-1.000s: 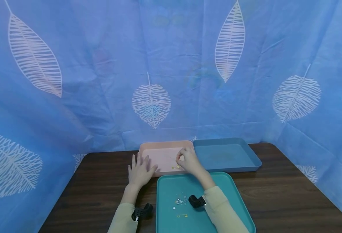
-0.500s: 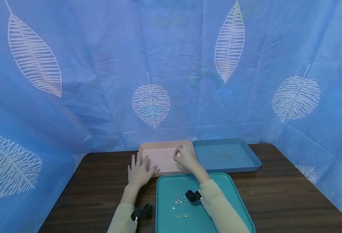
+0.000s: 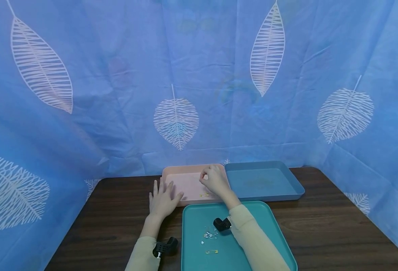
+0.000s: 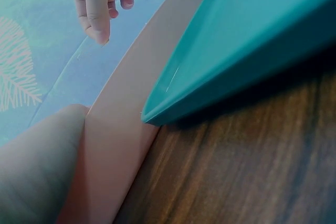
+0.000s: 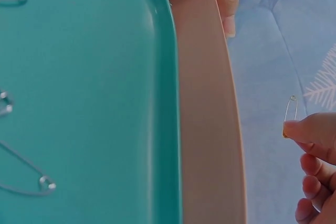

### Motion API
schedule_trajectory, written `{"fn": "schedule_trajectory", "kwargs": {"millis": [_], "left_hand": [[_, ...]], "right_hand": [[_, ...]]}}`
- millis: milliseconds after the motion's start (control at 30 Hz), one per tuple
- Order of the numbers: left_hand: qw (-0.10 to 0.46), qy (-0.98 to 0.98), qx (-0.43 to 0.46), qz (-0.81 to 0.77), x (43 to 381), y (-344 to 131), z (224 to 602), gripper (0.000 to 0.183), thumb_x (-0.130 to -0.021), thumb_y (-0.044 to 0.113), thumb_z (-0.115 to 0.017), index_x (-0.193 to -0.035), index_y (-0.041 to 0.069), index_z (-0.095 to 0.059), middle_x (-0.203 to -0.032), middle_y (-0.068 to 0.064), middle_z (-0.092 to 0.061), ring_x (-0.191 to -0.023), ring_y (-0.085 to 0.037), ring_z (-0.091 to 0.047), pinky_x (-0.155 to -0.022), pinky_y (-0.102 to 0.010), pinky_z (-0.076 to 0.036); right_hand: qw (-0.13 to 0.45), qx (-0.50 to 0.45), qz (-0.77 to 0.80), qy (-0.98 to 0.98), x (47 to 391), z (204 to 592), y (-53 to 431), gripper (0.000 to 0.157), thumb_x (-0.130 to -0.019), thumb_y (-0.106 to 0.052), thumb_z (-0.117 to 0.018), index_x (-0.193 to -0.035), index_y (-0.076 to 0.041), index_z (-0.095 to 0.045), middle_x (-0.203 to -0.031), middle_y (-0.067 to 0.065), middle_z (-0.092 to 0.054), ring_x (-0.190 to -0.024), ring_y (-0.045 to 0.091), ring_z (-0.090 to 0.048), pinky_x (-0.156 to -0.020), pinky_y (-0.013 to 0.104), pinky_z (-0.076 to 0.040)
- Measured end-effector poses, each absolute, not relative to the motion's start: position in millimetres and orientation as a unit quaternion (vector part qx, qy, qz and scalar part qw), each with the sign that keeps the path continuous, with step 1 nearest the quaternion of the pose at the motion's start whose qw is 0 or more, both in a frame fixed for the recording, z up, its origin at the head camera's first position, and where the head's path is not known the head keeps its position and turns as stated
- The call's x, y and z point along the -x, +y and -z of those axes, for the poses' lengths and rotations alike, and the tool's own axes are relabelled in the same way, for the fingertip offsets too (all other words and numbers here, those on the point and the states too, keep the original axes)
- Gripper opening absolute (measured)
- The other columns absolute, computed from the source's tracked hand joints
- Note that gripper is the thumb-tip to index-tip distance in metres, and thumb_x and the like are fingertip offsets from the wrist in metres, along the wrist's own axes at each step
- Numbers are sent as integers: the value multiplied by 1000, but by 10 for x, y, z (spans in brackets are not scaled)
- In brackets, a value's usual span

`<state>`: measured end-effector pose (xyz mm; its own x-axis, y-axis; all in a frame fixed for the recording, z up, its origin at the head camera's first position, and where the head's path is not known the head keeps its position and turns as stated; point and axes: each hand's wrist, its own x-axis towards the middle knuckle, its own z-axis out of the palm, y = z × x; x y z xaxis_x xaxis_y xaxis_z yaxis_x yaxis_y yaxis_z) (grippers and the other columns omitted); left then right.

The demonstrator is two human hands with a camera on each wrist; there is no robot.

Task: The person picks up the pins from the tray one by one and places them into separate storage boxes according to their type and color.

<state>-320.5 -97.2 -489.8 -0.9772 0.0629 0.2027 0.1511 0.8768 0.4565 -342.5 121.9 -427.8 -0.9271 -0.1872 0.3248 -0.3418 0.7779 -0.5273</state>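
You're pinching gold metal safety pin [image 5: 286, 115], right hand [image 3: 214, 180], above pink rectangular tray [image 3: 185, 181], coil [image 5: 293, 97] pointing toward spread, empty left hand [image 3: 163, 201].

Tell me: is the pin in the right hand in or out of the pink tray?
Out: in the right wrist view, the right hand pinches the pin higher than the rim of the pink tray.

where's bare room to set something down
Free: the blue tray, beside the pink tray; the table right of the green tray. Crowded: green tray around the silver pins, pink tray by the yellow pins, near the right hand.
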Motion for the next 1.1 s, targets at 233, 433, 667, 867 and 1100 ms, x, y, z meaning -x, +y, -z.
{"fn": "schedule_trajectory", "kwargs": {"millis": [233,433,667,867,1100], "left_hand": [[93,-964,56,244,3194,-961,4905,75,-92,63,-50,-150,18,-40,-163,-19,-11,-151,-43,-1,-112,-73,-15],[91,-965,55,239,3189,-963,4896,76,-91,65,-49,-150,18,-40,-163,-19,-11,-151,-42,-1,-112,-72,-16],[90,-965,51,240,3190,-958,4877,75,-91,63,-52,-150,17,-41,-163,-20,-13,-151,-43,-2,-112,-72,-17],[93,-964,54,242,3192,-956,4890,75,-91,63,-51,-149,17,-42,-163,-20,-14,-151,-44,-4,-112,-72,-17],[95,-963,52,245,3197,-963,4890,75,-90,63,-53,-149,17,-42,-163,-19,-13,-151,-43,-3,-112,-72,-16]], "right_hand": [[128,-136,-303,-935,3453,4301,1203,16,-90,-14,-68,-76,-16,-62,-99,13,-56,-107,32,-48,-92,48,-41],[133,-131,-309,-933,3457,4309,1202,17,-90,-13,-68,-75,-16,-62,-95,7,-54,-106,31,-49,-91,48,-41],[145,-144,-306,-930,3415,4308,1208,17,-89,-13,-70,-74,-15,-62,-103,10,-58,-116,34,-50,-104,53,-39],[163,-160,-304,-925,3320,4274,1231,17,-86,-10,-72,-73,-14,-63,-104,10,-61,-113,33,-52,-101,52,-41],[188,-171,-340,-905,3193,4179,1244,16,-84,-9,-74,-72,-13,-63,-101,11,-61,-115,38,-49,-102,59,-35]]}}
